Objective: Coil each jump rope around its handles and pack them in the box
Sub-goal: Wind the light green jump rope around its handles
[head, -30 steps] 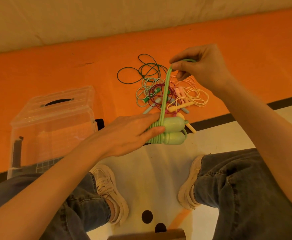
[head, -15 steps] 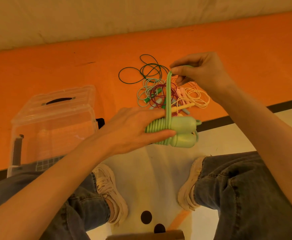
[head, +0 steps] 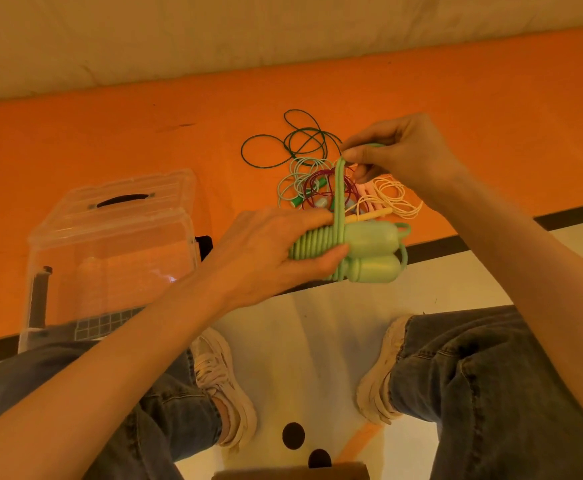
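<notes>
Above floor | left hand (head: 276, 251) grips two handles (head: 373, 252) | right hand (head: 400, 154) pinches rope (head: 339, 195)

Half-coiled green jump rope (head: 339, 244), seemingly taut

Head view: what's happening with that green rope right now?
A person is coiling the light green jump rope around its paired handles. The left hand grips the coiled bundle; the right hand pinches the free rope loop above. More ropes lie tangled beyond, and the clear box waits at left.
</notes>
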`<state>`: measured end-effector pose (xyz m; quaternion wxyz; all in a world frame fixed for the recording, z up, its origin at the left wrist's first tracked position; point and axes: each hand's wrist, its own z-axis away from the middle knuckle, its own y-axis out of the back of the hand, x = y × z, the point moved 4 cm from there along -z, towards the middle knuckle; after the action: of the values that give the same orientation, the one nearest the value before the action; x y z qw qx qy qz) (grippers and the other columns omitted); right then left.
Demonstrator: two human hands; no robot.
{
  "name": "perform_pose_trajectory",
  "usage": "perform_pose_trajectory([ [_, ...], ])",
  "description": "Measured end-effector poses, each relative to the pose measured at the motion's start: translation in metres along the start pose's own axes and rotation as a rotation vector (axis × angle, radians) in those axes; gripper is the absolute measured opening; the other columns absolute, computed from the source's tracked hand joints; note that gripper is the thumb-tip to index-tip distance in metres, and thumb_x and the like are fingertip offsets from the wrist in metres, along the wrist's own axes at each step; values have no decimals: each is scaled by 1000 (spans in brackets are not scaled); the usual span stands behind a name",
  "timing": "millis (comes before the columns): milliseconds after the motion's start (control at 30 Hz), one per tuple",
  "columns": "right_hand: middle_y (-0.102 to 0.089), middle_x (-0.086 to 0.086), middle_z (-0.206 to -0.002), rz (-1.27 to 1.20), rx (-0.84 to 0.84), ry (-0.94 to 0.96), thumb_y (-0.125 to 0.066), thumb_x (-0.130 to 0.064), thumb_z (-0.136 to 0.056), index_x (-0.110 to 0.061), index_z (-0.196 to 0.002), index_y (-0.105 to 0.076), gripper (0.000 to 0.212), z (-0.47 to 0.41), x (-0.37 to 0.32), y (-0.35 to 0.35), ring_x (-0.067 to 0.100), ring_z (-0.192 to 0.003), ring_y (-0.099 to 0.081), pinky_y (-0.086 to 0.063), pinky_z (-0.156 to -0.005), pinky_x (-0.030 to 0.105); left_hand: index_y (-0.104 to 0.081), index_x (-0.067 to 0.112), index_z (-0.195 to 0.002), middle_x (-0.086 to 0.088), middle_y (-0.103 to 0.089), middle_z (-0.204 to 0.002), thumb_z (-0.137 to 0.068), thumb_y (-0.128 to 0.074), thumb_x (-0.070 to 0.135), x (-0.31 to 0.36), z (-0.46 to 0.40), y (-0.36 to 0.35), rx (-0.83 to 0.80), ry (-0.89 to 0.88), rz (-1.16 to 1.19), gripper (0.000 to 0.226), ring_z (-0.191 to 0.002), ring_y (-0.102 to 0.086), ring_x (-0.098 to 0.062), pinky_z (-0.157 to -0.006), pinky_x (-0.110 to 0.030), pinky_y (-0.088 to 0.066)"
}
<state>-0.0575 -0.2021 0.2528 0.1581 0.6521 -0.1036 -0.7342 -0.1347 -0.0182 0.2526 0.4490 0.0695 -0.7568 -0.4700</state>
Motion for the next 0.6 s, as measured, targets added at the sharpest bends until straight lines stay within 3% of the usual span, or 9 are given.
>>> perform_pose_trajectory([
  [100, -69, 11, -70, -5, 23, -27, -71, -6, -81, -9, -90, -72, 10, 1, 1, 5, 9, -53, -63, -55, -58, 19, -59, 27, -103, 12, -63, -78, -78, -55, 67, -4, 0, 12, 154, 25, 18, 48, -66, -55, -5, -69, -19, -39],
  [167, -70, 4, -74, 18, 26, -37, -72, -7, -80, -14, -88, -73, 10, 2, 1, 4, 5, -57, -64, -54, -59, 16, -50, 25, -105, 18, -67, -87, -65, -70, 66, -5, 1, 16, 233, 97, 146, 61, -79, -61, 0, -76, -10, -40],
  [233, -70, 0, -78, 72, 15, -30, -73, -6, -80, -15, -87, -73, 12, 3, 1, 0, 6, -63, -65, -54, -60, 16, -41, 24, -106, 22, -69, -90, -56, -81, 59, -4, 0, 15, 271, 186, 316, 74, -84, -65, -1, -73, -29, -52],
  [300, -69, -2, -73, 153, -39, -6, -70, -3, -81, -11, -90, -72, 12, 5, -2, -5, 6, -63, -62, -51, -57, 13, -42, 24, -114, 17, -70, -88, -58, -86, 48, -2, -1, 16, 301, 172, 395, 76, -83, -66, -6, -68, -34, -51],
  [400, -61, -7, -55, 272, -138, -26, -63, 5, -84, -9, -85, -70, 15, 10, -4, -11, -7, -43, -53, -39, -43, 7, -51, 22, -123, 6, -67, -96, -68, -84, 40, -2, -2, 23, 368, 110, 370, 67, -87, -65, -15, -69, -39, -52],
  [467, -61, -4, -49, 305, -223, -90, -64, 3, -85, -5, -72, -66, 15, 15, -1, -18, -4, -41, -56, -39, -42, 7, -53, 21, -123, 8, -65, -102, -70, -82, 40, -4, -2, 25, 417, 114, 341, 63, -90, -63, -12, -69, -31, -52],
  [600, -70, 5, -64, 192, -347, -166, -70, -3, -82, -8, -78, -68, 6, 21, 3, -29, 9, -50, -65, -49, -48, 15, -54, 19, -120, 12, -62, -93, -87, -63, 42, -11, -1, 24, 426, 154, 395, 41, -80, -59, -4, -64, -16, -41],
])
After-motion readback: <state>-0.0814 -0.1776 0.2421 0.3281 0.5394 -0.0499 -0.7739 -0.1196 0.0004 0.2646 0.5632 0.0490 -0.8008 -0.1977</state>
